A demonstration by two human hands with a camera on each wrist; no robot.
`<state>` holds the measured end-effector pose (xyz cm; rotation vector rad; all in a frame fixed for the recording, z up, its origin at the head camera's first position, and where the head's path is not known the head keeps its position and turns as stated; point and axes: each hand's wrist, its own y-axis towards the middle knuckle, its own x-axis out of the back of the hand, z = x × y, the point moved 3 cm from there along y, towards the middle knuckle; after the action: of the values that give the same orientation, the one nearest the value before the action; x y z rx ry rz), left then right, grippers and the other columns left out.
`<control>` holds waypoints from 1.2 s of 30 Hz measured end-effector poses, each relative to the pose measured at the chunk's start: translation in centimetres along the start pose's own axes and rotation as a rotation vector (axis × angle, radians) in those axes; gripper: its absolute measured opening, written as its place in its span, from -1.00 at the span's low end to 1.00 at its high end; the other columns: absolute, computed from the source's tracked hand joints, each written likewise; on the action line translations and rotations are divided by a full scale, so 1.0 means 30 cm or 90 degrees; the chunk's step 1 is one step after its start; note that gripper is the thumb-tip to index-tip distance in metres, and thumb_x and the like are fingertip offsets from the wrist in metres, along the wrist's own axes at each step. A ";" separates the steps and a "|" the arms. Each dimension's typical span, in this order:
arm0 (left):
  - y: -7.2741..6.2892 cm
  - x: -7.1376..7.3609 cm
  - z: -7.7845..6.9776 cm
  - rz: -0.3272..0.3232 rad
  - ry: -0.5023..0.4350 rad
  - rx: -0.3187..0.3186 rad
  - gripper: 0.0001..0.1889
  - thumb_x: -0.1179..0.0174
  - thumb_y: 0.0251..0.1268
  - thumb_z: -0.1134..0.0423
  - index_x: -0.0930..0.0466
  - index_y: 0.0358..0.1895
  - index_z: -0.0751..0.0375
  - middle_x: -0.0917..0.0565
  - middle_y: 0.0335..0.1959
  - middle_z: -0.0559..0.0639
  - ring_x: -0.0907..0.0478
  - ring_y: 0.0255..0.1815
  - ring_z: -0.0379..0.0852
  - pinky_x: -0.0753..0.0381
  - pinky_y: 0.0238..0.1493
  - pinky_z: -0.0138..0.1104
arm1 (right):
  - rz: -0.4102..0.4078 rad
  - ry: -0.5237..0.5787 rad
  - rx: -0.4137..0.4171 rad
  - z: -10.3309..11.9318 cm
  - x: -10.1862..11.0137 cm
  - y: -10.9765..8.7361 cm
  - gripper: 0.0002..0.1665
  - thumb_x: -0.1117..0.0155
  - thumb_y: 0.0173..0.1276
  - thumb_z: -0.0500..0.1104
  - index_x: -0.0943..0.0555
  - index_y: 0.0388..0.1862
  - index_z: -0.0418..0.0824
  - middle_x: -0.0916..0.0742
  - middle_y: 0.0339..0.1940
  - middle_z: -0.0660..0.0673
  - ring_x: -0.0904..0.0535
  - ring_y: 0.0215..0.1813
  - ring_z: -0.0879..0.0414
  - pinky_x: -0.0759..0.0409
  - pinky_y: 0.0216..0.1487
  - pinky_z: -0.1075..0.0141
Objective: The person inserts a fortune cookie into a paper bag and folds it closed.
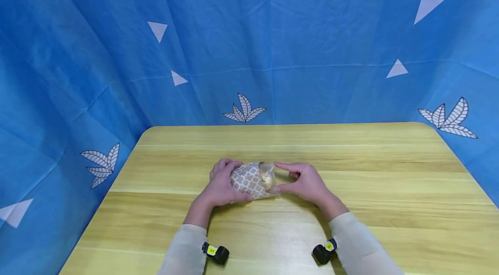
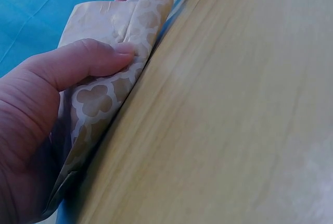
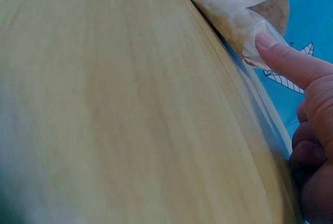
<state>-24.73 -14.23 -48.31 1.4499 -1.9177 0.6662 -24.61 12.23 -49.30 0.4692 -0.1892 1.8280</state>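
Note:
A paper bag (image 1: 246, 179) with a brown-and-white lattice pattern lies on its side on the table, its mouth facing right. Inside the mouth shows a pale, bread-like lump (image 1: 267, 179), mostly hidden by the paper. My left hand (image 1: 225, 183) grips the bag's closed end, thumb along the near side and fingers over the far side. At the mouth, my right hand (image 1: 306, 183) holds the edges between thumb and forefinger, which stand apart. Its thumb (image 3: 283, 57) presses on the paper rim in the right wrist view, and the other fingers are curled in.
The wooden table (image 1: 370, 171) reaches to a blue curtain (image 1: 312, 41) with leaf and triangle prints at the back and sides. Black wrist cameras (image 1: 221, 255) are worn at both cream sleeves (image 1: 185, 247).

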 end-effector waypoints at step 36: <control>0.002 0.005 0.006 0.005 0.004 0.000 0.07 -0.65 -0.41 -0.13 -0.41 0.38 0.04 -0.27 0.29 0.03 -0.13 0.33 0.10 -0.23 0.28 0.06 | 0.016 0.000 0.065 0.000 0.006 -0.009 -0.35 -0.67 -0.01 -0.18 -0.71 0.14 -0.02 -0.25 -0.60 0.05 -0.18 -0.50 0.14 -0.26 -0.42 0.29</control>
<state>-24.85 -14.44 -48.33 1.4393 -1.9202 0.6730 -24.40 12.48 -49.26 0.5399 -0.1016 1.8681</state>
